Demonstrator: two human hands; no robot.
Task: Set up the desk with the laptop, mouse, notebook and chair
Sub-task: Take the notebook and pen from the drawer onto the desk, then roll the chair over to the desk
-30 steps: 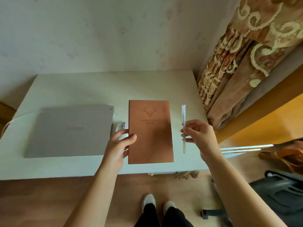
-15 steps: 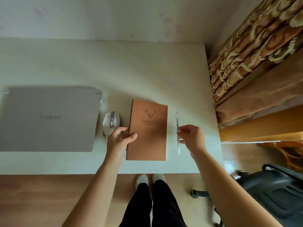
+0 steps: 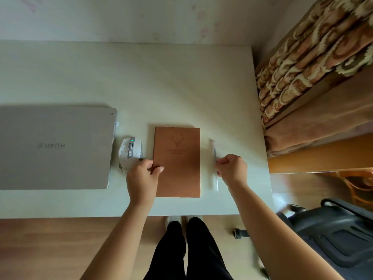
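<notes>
Since the frame a second back, both things have come down: the notebook (image 3: 177, 161) and the pen (image 3: 214, 164), held up off the surface then, now lie flat on the worktop (image 3: 141, 81), and the view has tipped further down over them.

Nearest, black trouser legs and pale shoe tips stand on the wooden floor at the worktop's front edge. To the right, partly cut by the frame, a black chair (image 3: 341, 235) sits on the floor, apart from the worktop, with one castor showing near it.

Above that, the left hand (image 3: 142, 178) rests at the notebook's lower left edge, thumb on the brown cover and fingers curled at its side, pinching that edge. The right hand (image 3: 232, 170) is curled, thumb and fingertips pressed together on the pen, which lies lengthwise just right of the notebook, not touching it.

Just left of the notebook sits a white mouse (image 3: 130, 152) with a small green light, its rear end next to the left hand's knuckles. Left of the mouse lies the closed grey laptop (image 3: 54, 148), lid logo upside down to the viewer.

Further back the worktop is bare up to the pale wall, and a patterned curtain (image 3: 314, 57) hangs at the right.
</notes>
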